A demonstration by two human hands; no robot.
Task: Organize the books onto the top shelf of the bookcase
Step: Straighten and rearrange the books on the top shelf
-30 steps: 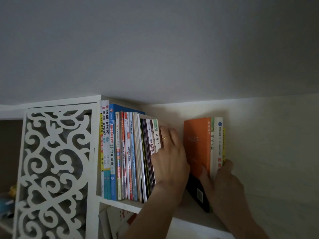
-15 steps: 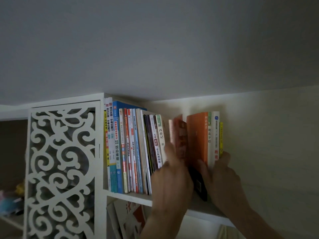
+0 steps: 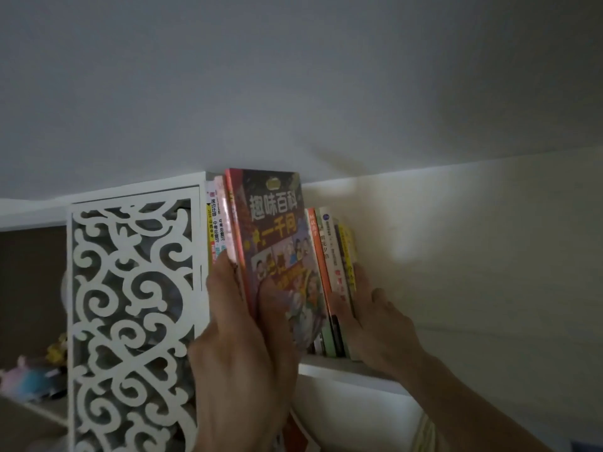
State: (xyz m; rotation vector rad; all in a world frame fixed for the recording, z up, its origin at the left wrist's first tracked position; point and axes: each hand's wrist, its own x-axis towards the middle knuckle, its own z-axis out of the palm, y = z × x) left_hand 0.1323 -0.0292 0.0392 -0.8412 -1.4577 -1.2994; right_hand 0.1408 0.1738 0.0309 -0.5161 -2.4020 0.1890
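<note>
Left hand (image 3: 241,347) now clamped on a dark-covered book (image 3: 277,249), thumb on the front cover, fingers behind the red spine edge — a full grip, nothing loose. A second ago flat against the left row of spines; half a second ago blurred, reaching into the gap; now holding the book up with its cover turned toward the camera, near the shelf front, hiding most of the left row (image 3: 217,230) behind it. Bottom end of the book lost behind the hand, so whether standing on the top shelf (image 3: 342,370) or held just off it cannot be told.

Right hand (image 3: 375,318) in much the same place as before, bracing the small right-hand group (image 3: 332,256) — orange spine, white spine, yellow one at the end. Thumb and fingers curled round the group's lower end, keeping it upright.

Meaning for the task: gap between the two groups now being filled rather than merely held open. Likely step in hand — sliding this book in between the left row and the orange one, spine outward. Needs a turn first, since the cover still faces out and the book leans slightly. Main risk: right group toppling if released before the new book is snug. More loose books apparently below the shelf, so probably work left.
</note>
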